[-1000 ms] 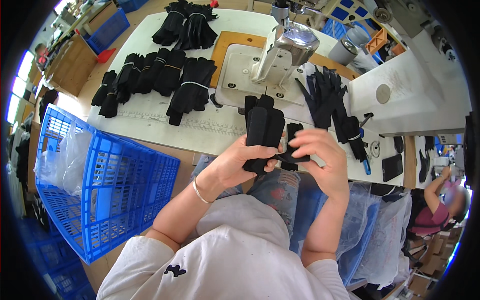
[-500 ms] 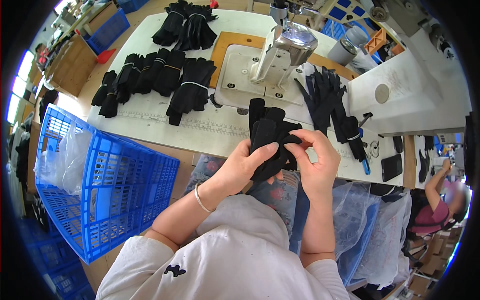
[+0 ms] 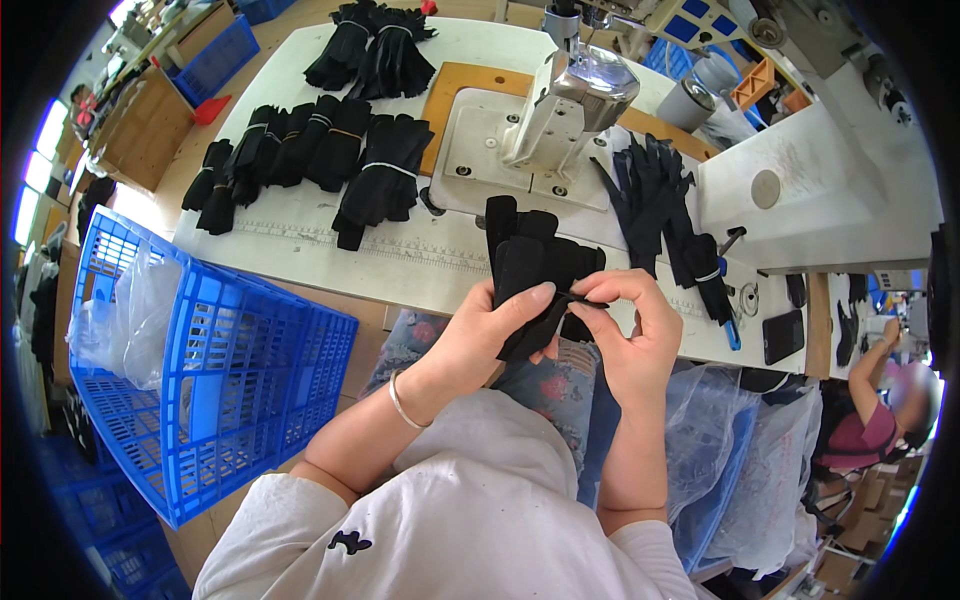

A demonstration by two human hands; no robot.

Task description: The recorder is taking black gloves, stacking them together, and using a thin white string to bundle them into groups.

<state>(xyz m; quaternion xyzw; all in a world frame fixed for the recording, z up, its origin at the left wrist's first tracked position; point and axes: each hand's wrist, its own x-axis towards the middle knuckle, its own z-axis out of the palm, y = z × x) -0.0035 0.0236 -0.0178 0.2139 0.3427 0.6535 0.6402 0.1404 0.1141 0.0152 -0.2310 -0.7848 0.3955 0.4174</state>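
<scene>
In the head view, your left hand point(image 3: 478, 330) is clamped around a bundle of black fabric strips point(image 3: 520, 262), thumb across its near face. The bundle is above the near edge of the white worktable point(image 3: 300, 262), in front of the industrial sewing machine point(image 3: 575, 95) and apart from its base plate.

Your right hand point(image 3: 643, 325) has changed most: a second ago its fingers were spread beside a flap at the bundle's right; now thumb and fingertips are together, pinching a thin black piece at that edge. You can't tell from here whether it is a strip seen edge-on or a tie. The bundle's upper ends have also fanned out. For the work, this suggests closer handling at one spot, with the left hand steadying the bundle.

To the left on the table, banded black bundles point(image 3: 388, 178) lie unmoved; loose black strips point(image 3: 652, 195) lie right of the machine. A blue plastic crate point(image 3: 255, 375) stands at the near left, and a black phone point(image 3: 783, 336) lies at the right.
</scene>
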